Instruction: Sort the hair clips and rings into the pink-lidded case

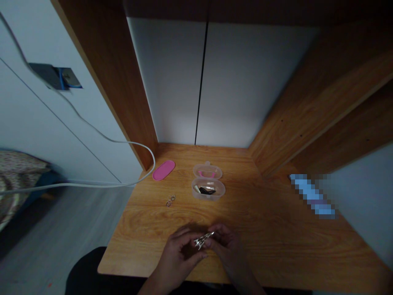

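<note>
Silvery metal hair clips [202,240] lie close together between my two hands, over the front part of the wooden table. My right hand [229,248] pinches their right end between thumb and fingers. Curled around their left end is my left hand [178,252], its index finger against the metal and its thumb just below. How many clips there are, I cannot tell. Beyond the hands stands an opened clear plastic case [218,194] with a black clip [206,191] and other small pieces inside. Several small ring-shaped bands [170,200] lie left of the case.
A pink oval tray or lid [163,170] lies at the back left of the table [260,229]. A white cable [116,186] loops over the left edge. Wooden side panels and a white back wall enclose the table. A blurred-out flat object [311,194] lies at right.
</note>
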`<state>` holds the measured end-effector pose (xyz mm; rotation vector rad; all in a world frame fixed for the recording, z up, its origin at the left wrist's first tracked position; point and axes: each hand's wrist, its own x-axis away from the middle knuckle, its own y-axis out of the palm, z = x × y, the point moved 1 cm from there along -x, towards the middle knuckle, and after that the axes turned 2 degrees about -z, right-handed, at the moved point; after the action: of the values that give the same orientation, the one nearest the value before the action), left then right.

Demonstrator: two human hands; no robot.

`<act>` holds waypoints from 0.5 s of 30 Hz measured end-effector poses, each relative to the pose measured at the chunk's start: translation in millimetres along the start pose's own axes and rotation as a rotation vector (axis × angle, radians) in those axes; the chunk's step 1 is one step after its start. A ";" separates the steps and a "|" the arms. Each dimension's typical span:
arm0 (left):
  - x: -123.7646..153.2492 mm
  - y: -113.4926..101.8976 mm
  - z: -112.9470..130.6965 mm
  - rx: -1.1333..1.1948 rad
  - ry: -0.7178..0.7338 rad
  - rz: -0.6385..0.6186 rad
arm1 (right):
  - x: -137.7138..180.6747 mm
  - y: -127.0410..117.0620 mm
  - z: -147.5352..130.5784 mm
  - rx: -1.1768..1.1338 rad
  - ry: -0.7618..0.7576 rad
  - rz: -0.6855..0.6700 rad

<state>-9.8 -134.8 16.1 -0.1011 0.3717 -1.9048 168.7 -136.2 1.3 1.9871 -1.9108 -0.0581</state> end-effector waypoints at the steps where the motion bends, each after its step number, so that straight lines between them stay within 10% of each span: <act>1: -0.4 0.9 -1.3 -0.021 -0.008 0.016 | 0.5 -0.1 1.4 0.038 -0.014 0.009; 15: 0.4 -0.9 -6.1 0.181 -0.048 0.217 | -16.2 0.0 -51.8 0.594 -0.237 0.109</act>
<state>-12.3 -133.6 10.6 0.0137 0.1693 -1.7097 182.5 -108.0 45.5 2.3139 -2.3941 0.3588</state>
